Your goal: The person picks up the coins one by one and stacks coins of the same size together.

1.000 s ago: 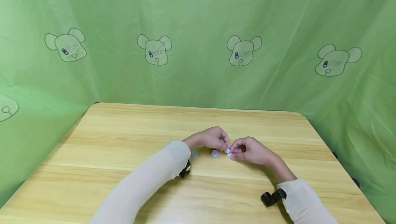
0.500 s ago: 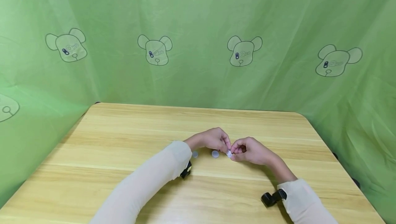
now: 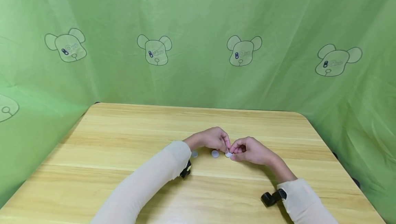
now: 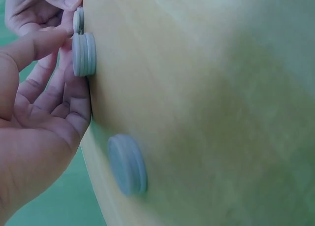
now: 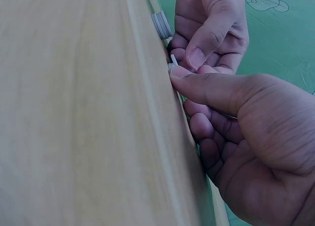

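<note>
Small pale grey discs lie in stacks on the table. My left hand (image 3: 215, 138) bends over the rightmost stack, its thumb and fingertips pinching a thin disc (image 5: 173, 60) that stands tilted at this stack. From the other side my right hand (image 3: 253, 151) holds the low rightmost stack (image 3: 228, 155) between thumb and fingers; the thumb covers part of it. Beside my left fingers is the middle stack (image 4: 84, 54), several discs thick. The leftmost stack (image 4: 127, 164) stands apart, partly hidden by the left sleeve in the head view.
The light wooden table (image 3: 123, 127) stretches around both hands. A green curtain (image 3: 198, 79) with printed bear heads hangs behind it and at the sides. Black wrist cameras sit under the left cuff (image 3: 179, 152) and at the right cuff (image 3: 295, 188).
One second ago two disc faces showed one behind the other between the hands. The left fingertips have lowered and tilted the held disc. The right hand has stayed nearly still.
</note>
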Demonstrator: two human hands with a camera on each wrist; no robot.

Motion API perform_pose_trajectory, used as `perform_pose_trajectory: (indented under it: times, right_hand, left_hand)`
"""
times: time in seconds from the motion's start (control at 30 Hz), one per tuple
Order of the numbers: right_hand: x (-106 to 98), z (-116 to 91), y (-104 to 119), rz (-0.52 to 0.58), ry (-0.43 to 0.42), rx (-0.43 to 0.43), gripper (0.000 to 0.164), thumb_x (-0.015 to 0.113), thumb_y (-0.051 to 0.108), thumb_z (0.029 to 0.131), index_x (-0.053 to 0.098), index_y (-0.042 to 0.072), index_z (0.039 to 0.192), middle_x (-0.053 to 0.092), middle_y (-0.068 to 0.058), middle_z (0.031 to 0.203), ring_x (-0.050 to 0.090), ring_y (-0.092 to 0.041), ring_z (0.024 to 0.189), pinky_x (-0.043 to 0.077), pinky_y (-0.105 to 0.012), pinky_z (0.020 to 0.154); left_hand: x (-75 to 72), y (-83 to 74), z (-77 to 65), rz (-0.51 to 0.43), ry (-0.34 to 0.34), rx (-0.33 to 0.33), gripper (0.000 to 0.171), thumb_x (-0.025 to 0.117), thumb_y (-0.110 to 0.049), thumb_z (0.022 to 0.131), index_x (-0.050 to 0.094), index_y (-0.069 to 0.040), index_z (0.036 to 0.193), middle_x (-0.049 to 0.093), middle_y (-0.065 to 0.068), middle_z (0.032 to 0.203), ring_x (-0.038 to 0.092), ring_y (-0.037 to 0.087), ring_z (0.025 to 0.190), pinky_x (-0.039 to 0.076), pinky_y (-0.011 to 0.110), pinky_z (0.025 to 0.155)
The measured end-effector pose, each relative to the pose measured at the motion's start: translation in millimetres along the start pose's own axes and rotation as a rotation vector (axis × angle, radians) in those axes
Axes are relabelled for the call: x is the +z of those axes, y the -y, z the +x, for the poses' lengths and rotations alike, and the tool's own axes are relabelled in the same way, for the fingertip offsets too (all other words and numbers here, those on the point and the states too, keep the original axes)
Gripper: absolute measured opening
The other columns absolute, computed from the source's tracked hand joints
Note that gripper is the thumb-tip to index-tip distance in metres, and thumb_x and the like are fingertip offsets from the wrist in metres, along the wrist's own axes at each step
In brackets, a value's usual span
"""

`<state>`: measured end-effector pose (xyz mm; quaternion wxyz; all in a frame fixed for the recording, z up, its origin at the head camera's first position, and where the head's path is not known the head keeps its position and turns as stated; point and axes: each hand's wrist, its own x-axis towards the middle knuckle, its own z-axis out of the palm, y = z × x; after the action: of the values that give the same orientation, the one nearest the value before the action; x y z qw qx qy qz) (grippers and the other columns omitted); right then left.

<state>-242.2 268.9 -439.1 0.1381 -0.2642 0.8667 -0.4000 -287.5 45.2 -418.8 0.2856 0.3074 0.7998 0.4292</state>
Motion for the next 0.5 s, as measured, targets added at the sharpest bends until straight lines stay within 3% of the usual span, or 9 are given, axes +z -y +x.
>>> perform_pose_trajectory:
  times: [0.27,0.5]
  right_hand:
    - [0.0,-0.2,1.4,-0.002,-0.002,0.004,0.017,0.083,0.015,0.087,0.073,0.009,0.099,0.065,-0.003,0.085,0.057,-0.016,0.078,0.05,-0.023,0.069]
    - [0.0,0.2,1.2,-0.01,-0.005,0.008,0.017,0.083,0.015,0.087,0.073,0.009,0.099,0.064,-0.003,0.085,0.057,-0.016,0.078,0.05,-0.024,0.069]
  left_hand:
    - [-4.2,0.7,0.0,0.18,0.03,0.005,0.015,0.083,-0.01,0.082,0.073,-0.01,0.094,0.069,-0.003,0.085,0.061,0.008,0.078,0.05,0.02,0.074]
    - [-3.5,-0.7,0.8,0.281,0.041,0.021,0.018,0.086,-0.014,0.082,0.073,-0.011,0.094,0.069,-0.004,0.088,0.062,0.008,0.081,0.051,0.018,0.075]
